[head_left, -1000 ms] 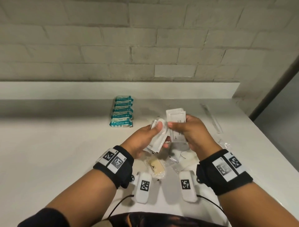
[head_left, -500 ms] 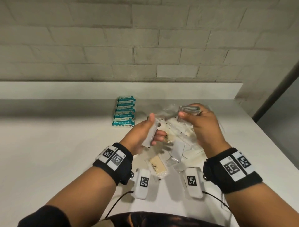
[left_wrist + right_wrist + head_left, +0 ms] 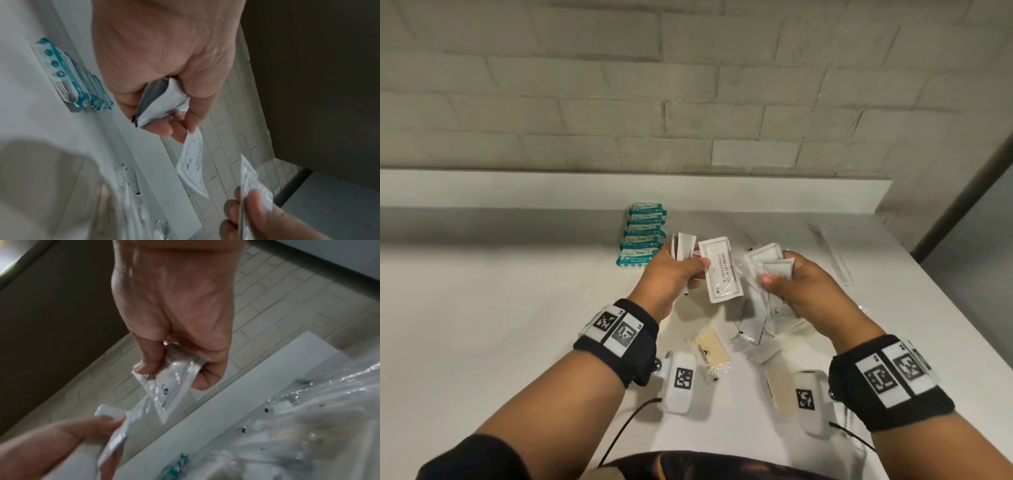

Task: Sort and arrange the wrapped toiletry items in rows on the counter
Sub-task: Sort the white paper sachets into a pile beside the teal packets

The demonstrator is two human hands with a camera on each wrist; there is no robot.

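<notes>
Both hands are raised over the white counter (image 3: 500, 325), each holding white sachets. My left hand (image 3: 671, 274) grips a small bundle of sachets (image 3: 162, 104) in its curled fingers and pinches one flat shampoo sachet (image 3: 720, 269) that hangs to its right. My right hand (image 3: 796, 281) pinches a few more white sachets (image 3: 770, 263) between thumb and fingers, as the right wrist view shows (image 3: 174, 374). A row of teal-and-white packets (image 3: 642, 236) lies at the back of the counter. Loose sachets (image 3: 751, 323) and clear-wrapped items lie below my right hand.
Two beige wrapped bars (image 3: 710, 349) (image 3: 780, 387) lie near the front edge. A long clear-wrapped item (image 3: 832, 253) lies at the right. A raised white ledge (image 3: 517, 188) and brick wall close the back. The counter's right edge (image 3: 945, 308) drops off.
Both hands have drawn back toward me and lowered. The left now shows a flat shampoo sachet pinched beside its bundle; the right still holds its sachets.
</notes>
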